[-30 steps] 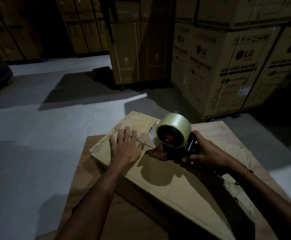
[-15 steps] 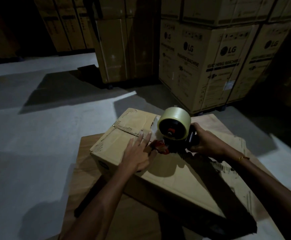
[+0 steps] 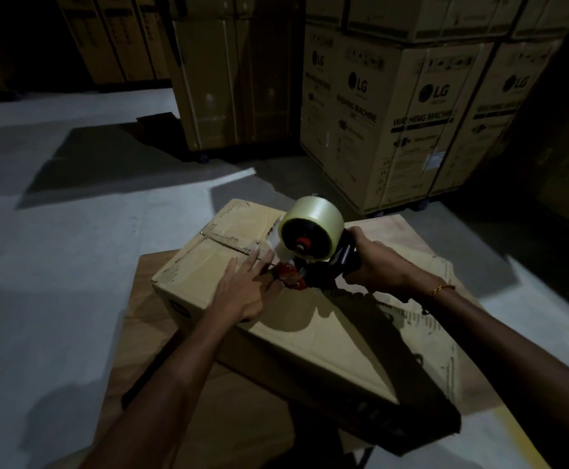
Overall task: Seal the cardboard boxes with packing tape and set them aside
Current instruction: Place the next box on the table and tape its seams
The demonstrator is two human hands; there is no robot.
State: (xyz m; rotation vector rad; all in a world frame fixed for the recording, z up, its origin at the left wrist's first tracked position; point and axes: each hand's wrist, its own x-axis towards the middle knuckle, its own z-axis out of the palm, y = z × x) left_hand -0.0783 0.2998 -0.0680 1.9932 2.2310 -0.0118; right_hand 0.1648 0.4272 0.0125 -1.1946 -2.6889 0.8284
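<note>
Item, foreground, lower centre of the frame: wooden table point(image 3: 161, 336), partly in shadow, carrying one cardboard box point(image 3: 310, 340) laid at an angle from lower right to upper left. Item, centre: left hand point(image 3: 246, 287), fingers straight and spread, pressing flat on the box top just beside the nose of the tape dispenser point(image 3: 313, 252). Item, centre right: right hand point(image 3: 374, 269), fingers curled round the dispenser's black handle, gold bracelet point(image 3: 440, 288) at the wrist; the tape roll point(image 3: 312, 231) stands upright above the red front parts, which rest on the box top near its centre seam. Status, as a judgement: taping of this box is under way, with the dispenser part way along the top; the seam at the far end, upper left of the box, looks ragged and bare. Sealing is to be finished, and the box is not yet set aside. Not determinable: whether clear tape already lies on the near stretch of the seam, dim light and shadow hiding it; the box's near right corner is dark. Item, background, upper frame: stacked large cartons point(image 3: 408, 120) printed for washing machines, on grey floor point(image 3: 56, 248).
</note>
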